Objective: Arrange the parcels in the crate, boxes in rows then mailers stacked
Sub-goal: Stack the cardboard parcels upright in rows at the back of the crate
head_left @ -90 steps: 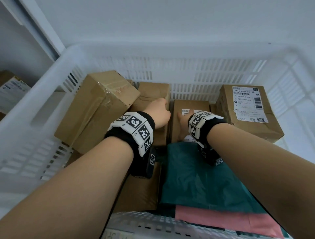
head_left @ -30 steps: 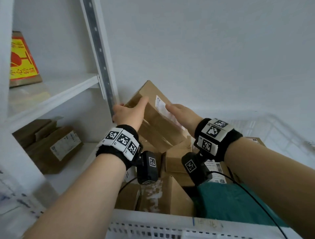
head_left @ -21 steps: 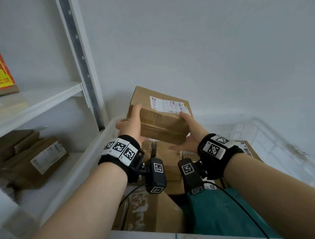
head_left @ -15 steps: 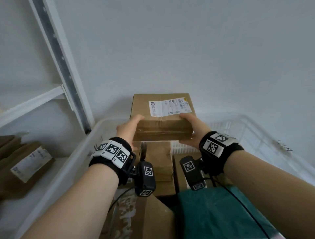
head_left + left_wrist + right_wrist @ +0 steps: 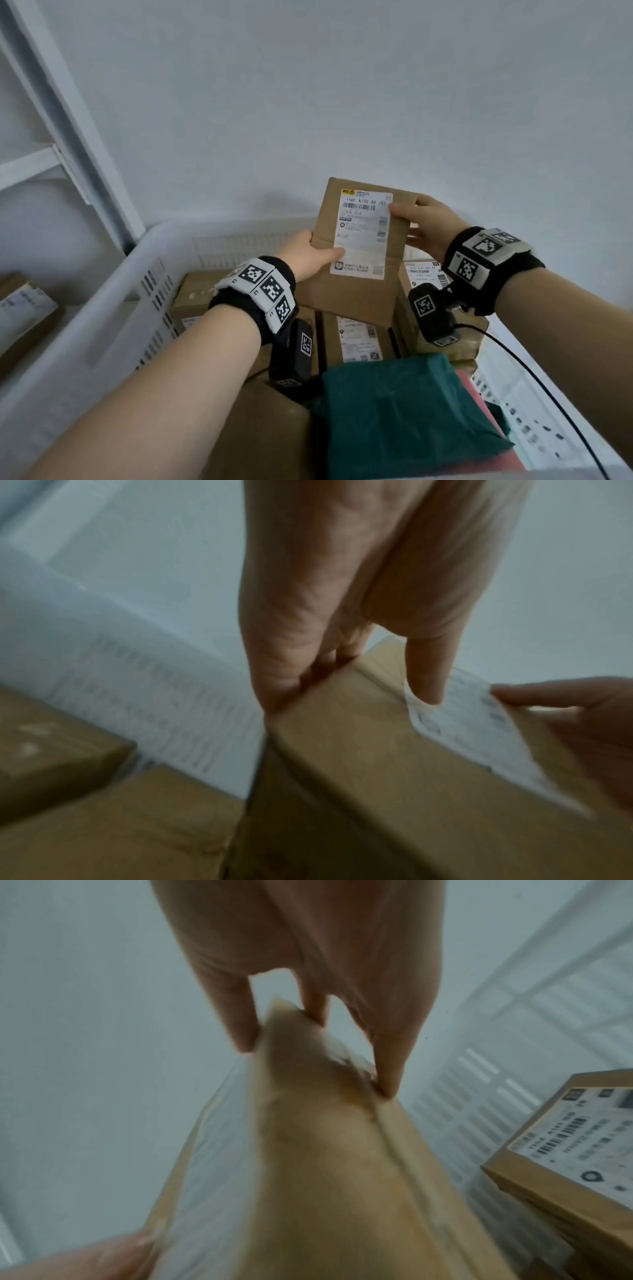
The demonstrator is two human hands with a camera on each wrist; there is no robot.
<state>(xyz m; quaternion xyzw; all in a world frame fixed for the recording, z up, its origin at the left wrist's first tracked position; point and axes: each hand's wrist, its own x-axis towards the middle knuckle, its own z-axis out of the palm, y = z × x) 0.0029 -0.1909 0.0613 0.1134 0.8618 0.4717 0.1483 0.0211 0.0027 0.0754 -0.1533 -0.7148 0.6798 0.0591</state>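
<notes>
Pale grey wall behind, white shelving upright at left. Left hand grips the near-left edge of a cardboard box, thumb laid across the face onto the white shipping label, remaining fingers behind the panel. Right hand grips the upper right edge, thumb on the label's top corner, fingers curled round the back. Box is held tilted, label face toward the camera, above the back row of the white slotted crate and clear of its contents.

Crate contents: labelled cardboard boxes packed side by side along the far wall, one directly beneath the held box, one at right, another at left. Nearer, a larger plain box lies beside a dark green mailer, which rests on a pink mailer.

Outside the crate, left, another labelled box sits on the shelf.
</notes>
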